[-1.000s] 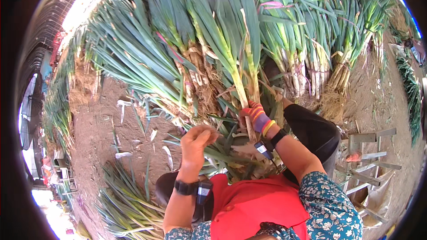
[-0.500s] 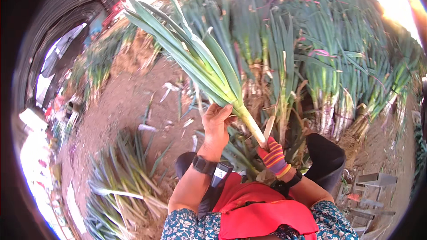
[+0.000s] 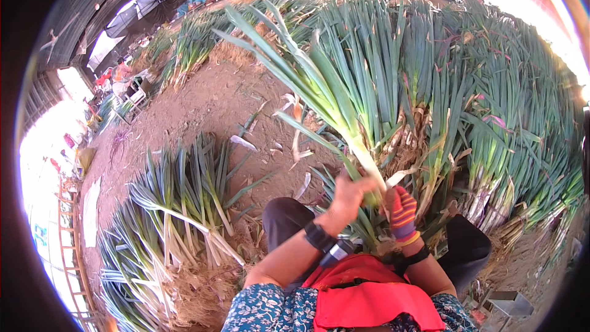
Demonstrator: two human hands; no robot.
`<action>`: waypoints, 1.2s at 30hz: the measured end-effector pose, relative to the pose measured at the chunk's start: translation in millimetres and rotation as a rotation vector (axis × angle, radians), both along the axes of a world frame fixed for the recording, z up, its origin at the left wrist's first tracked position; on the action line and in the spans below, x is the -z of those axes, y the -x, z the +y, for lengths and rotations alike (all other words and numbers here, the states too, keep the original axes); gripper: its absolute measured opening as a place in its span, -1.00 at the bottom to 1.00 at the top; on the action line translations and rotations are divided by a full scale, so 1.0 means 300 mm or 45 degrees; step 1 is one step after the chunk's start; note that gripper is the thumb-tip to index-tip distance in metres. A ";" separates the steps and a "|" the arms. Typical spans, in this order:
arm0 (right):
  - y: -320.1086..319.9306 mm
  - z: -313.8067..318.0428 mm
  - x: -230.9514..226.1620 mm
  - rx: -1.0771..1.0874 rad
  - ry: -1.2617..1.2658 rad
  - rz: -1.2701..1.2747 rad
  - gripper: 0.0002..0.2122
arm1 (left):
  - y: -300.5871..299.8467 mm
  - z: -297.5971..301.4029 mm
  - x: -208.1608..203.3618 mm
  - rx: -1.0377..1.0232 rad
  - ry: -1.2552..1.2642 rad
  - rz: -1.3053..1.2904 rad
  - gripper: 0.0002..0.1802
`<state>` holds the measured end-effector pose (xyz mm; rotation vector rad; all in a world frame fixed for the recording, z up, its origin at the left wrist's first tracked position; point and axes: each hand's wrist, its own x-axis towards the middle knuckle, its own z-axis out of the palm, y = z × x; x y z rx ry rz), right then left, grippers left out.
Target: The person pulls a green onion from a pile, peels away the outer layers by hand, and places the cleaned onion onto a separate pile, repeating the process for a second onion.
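A long leek (image 3: 342, 108) slants across the middle, its green leaves fanned toward the upper left and its pale stalk toward me. My right hand (image 3: 404, 216), in a striped red, yellow and purple glove, is closed around the stalk's lower end. My bare left hand (image 3: 351, 201), a black band on its wrist, is beside the stalk just left of the glove. It looks closed on a loose green leaf (image 3: 326, 144) that bends away from the stalk; motion blurs the fingers. The root end is hidden behind the glove.
A pile of leeks (image 3: 178, 209) with roots toward me lies on the soil at left. Dense upright bundles of leeks (image 3: 381, 61) fill the far side and right. Torn leaf scraps (image 3: 244, 142) litter the ground (image 3: 203, 104). A small metal stool (image 3: 510, 303) stands at lower right.
My left hand has come down along the stalk toward the glove, and a leaf now hangs away from the leek. The view has shifted, showing more of the left pile.
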<state>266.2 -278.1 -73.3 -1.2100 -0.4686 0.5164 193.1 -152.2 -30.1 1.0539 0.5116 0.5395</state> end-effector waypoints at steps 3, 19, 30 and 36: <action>-0.040 -0.039 -0.059 0.038 0.244 -0.173 -0.75 | 0.098 -0.105 0.104 0.644 -0.011 0.333 -0.76; -0.040 -0.247 0.045 -0.114 0.238 0.004 -0.74 | -0.026 0.385 -0.031 0.287 -0.643 0.140 -0.58; -0.069 -0.076 0.056 -0.115 0.445 -0.529 -0.81 | 0.006 0.136 0.021 0.303 0.180 -0.533 -0.45; -0.164 -0.056 0.123 -0.092 0.834 -1.799 -0.85 | 0.055 0.147 0.038 0.201 0.339 -0.454 -0.54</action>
